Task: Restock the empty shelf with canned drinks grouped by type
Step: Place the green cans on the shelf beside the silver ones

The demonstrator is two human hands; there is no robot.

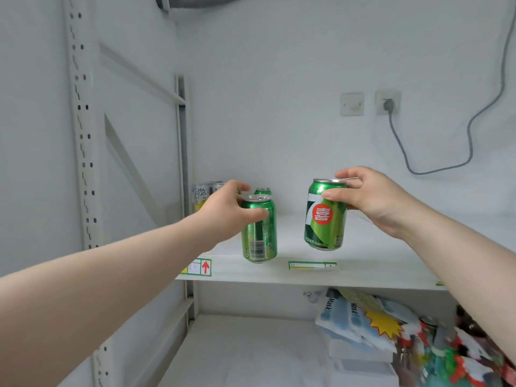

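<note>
My left hand [227,208] grips a green can [259,236] by its upper part, barcode facing me, held just above the front edge of the white shelf [363,263]. My right hand [371,196] grips a second green can [325,219] with a red circle logo, tilted slightly, over the middle of the shelf. Behind the left can, another green can [263,191] stands on the shelf, mostly hidden. At the shelf's back left corner stand silver and yellow cans [201,195], partly covered by my left hand.
White perforated uprights [81,129] frame the shelf on the left. Price labels [312,265] sit on the shelf's front edge. The lower shelf holds mask packets [343,317] and colourful packages [446,353] at the right. A grey cable [435,169] hangs from a wall socket.
</note>
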